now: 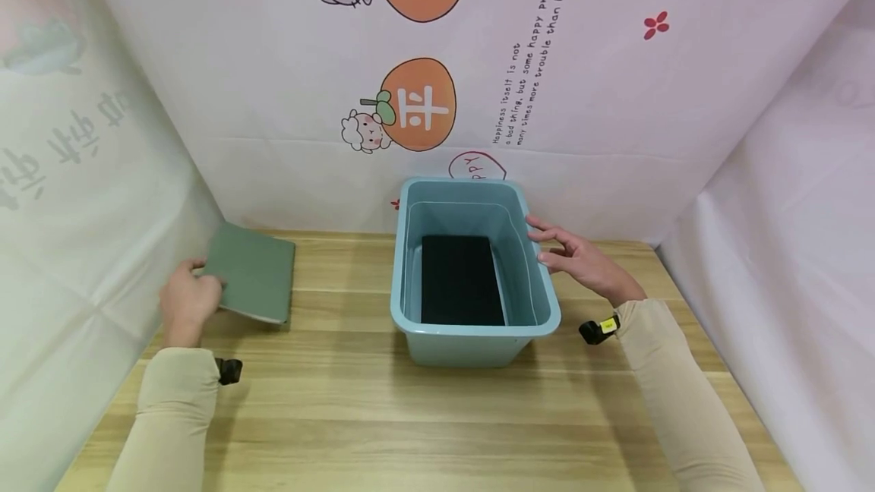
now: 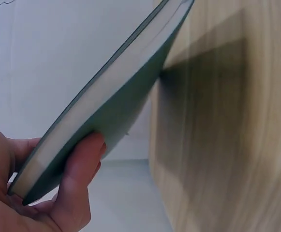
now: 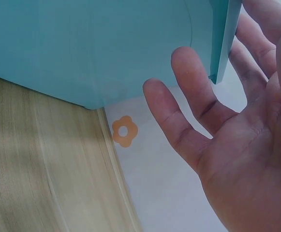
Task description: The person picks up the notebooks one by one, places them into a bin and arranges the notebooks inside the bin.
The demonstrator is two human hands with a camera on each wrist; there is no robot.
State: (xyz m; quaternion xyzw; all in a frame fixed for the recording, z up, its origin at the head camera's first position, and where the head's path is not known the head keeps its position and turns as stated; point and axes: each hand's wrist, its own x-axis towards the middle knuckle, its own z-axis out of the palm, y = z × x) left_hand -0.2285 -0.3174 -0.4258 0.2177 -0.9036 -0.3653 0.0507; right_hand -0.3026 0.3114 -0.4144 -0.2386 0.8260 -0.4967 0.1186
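Observation:
My left hand (image 1: 190, 296) pinches a green hardcover notebook (image 1: 254, 268) by its left edge, thumb on one cover and fingers on the other. In the left wrist view the notebook (image 2: 106, 92) is tilted, its pale page edges showing, one end raised above the wood. A light blue plastic bin (image 1: 472, 348) stands upright at the middle of the table. Inside it lies a flat black rectangular thing (image 1: 461, 279). My right hand (image 1: 581, 260) is beside the bin's right wall, fingers spread and fingertips right at the rim. The right wrist view shows nothing in its palm.
The wooden table (image 1: 328, 416) ends at a white printed cloth (image 1: 273, 82) behind the bin. More white cloth hangs at the left (image 1: 89, 196) and right (image 1: 786, 226) sides, close to both arms. Each wrist carries a small black camera.

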